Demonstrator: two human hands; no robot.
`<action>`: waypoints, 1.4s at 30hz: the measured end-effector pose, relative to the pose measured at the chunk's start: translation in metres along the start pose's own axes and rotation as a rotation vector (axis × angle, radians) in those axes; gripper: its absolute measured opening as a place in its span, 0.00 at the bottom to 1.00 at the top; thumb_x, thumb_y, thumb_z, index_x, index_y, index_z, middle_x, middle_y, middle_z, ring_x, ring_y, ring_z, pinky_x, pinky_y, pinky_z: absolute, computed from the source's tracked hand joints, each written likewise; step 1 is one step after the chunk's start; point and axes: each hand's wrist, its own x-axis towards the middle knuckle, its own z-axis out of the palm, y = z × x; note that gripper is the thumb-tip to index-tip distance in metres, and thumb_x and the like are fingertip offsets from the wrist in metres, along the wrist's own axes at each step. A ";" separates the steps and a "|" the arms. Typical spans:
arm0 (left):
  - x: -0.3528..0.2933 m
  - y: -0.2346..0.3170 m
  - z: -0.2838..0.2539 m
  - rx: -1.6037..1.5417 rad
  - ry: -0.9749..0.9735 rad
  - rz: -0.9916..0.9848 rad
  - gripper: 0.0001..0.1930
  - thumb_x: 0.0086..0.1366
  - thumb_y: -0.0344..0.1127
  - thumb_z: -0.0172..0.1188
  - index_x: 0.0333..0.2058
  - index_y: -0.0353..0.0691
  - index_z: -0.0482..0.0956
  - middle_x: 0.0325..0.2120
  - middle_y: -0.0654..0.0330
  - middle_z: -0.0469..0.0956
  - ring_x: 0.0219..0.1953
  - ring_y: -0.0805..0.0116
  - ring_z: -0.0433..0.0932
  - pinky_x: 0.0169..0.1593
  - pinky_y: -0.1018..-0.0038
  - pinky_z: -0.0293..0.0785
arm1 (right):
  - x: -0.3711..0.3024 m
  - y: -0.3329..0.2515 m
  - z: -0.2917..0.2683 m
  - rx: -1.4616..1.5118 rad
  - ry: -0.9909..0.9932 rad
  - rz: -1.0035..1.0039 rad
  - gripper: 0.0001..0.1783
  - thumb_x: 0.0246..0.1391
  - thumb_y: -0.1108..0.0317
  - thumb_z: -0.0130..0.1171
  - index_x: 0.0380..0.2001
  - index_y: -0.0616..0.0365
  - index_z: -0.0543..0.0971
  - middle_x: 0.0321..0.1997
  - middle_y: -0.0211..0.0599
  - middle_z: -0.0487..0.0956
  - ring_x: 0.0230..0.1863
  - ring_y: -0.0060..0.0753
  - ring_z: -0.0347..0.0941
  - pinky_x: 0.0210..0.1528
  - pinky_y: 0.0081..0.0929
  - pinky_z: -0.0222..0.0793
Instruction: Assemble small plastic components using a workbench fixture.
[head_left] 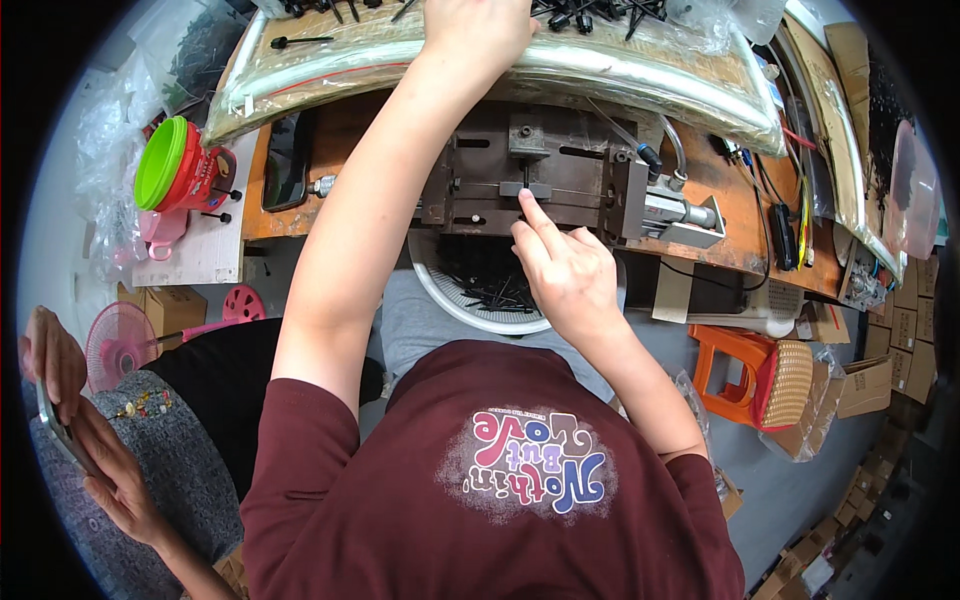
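My left hand (478, 24) reaches over a plastic-wrapped tray (590, 72) at the far edge; its fingers run out of the picture, so any hold is hidden. Loose black pieces with thin stems and thicker heads (584, 18) lie there. My right hand (568, 275) has its index finger stretched out, the others partly bent, with nothing visible in it. That fingertip rests at a small grey block (540, 190) in the middle of a dark metal fixture (470, 185). A thin dark stem stands between this block and a bolted metal block (528, 138) behind it.
An air cylinder (680, 210) with hoses adjoins the fixture's right side. A phone (288, 160) and a red-green bucket (170, 165) stand left. Below the bench, a white basket (440, 290) holds black pieces. A co-worker's hands (110, 465) hold a phone. An orange stool (735, 375) stands right.
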 end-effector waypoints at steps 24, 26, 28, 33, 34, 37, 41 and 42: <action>-0.006 -0.036 -0.025 -0.164 -0.039 0.113 0.09 0.53 0.32 0.66 0.34 0.38 0.87 0.33 0.52 0.84 0.38 0.52 0.83 0.43 0.61 0.78 | 0.002 0.000 0.001 0.021 -0.025 0.045 0.12 0.44 0.69 0.70 0.34 0.55 0.80 0.57 0.38 0.81 0.20 0.31 0.73 0.30 0.24 0.70; -0.010 -0.040 -0.025 -0.183 0.096 0.189 0.09 0.54 0.31 0.66 0.35 0.38 0.86 0.33 0.53 0.83 0.38 0.52 0.82 0.43 0.61 0.78 | 0.003 0.000 0.001 0.023 -0.030 0.047 0.12 0.44 0.69 0.70 0.33 0.55 0.80 0.57 0.38 0.81 0.19 0.32 0.73 0.30 0.24 0.70; -0.014 -0.036 -0.035 -0.272 0.095 0.178 0.09 0.55 0.30 0.65 0.35 0.37 0.86 0.33 0.53 0.82 0.38 0.51 0.81 0.43 0.62 0.77 | 0.002 0.000 0.000 0.020 -0.038 0.052 0.12 0.44 0.69 0.70 0.33 0.55 0.79 0.57 0.39 0.81 0.19 0.32 0.72 0.30 0.25 0.70; -0.044 -0.022 -0.068 -0.409 0.157 0.239 0.09 0.57 0.26 0.63 0.38 0.39 0.85 0.34 0.56 0.81 0.38 0.56 0.81 0.42 0.66 0.77 | 0.004 0.002 -0.006 0.067 -0.048 0.060 0.15 0.44 0.69 0.71 0.37 0.56 0.81 0.53 0.39 0.82 0.19 0.31 0.73 0.30 0.23 0.71; -0.054 -0.022 -0.069 -0.370 0.223 0.322 0.11 0.57 0.24 0.63 0.38 0.41 0.86 0.35 0.58 0.83 0.37 0.62 0.83 0.39 0.69 0.78 | 0.008 0.003 -0.012 0.089 -0.057 0.058 0.16 0.44 0.69 0.72 0.38 0.57 0.82 0.52 0.39 0.83 0.20 0.30 0.73 0.31 0.22 0.71; -0.089 -0.014 -0.074 -0.382 0.225 0.432 0.18 0.52 0.17 0.60 0.41 0.41 0.86 0.39 0.59 0.85 0.39 0.63 0.84 0.41 0.72 0.80 | 0.017 0.004 -0.034 0.889 -0.031 0.434 0.26 0.48 0.65 0.75 0.49 0.61 0.79 0.40 0.35 0.83 0.26 0.21 0.79 0.31 0.20 0.74; -0.121 0.000 -0.075 -0.514 0.106 0.499 0.16 0.51 0.22 0.62 0.40 0.36 0.85 0.41 0.52 0.83 0.40 0.56 0.84 0.41 0.68 0.81 | 0.023 0.001 -0.062 1.503 0.179 0.424 0.25 0.50 0.82 0.68 0.53 0.68 0.77 0.49 0.42 0.79 0.44 0.32 0.82 0.50 0.26 0.78; -0.128 0.001 -0.072 -0.540 0.090 0.515 0.15 0.51 0.23 0.62 0.40 0.35 0.84 0.40 0.51 0.83 0.40 0.55 0.84 0.41 0.67 0.82 | 0.022 0.002 -0.067 1.406 0.114 0.435 0.22 0.50 0.82 0.68 0.51 0.67 0.79 0.46 0.40 0.80 0.44 0.30 0.82 0.50 0.25 0.79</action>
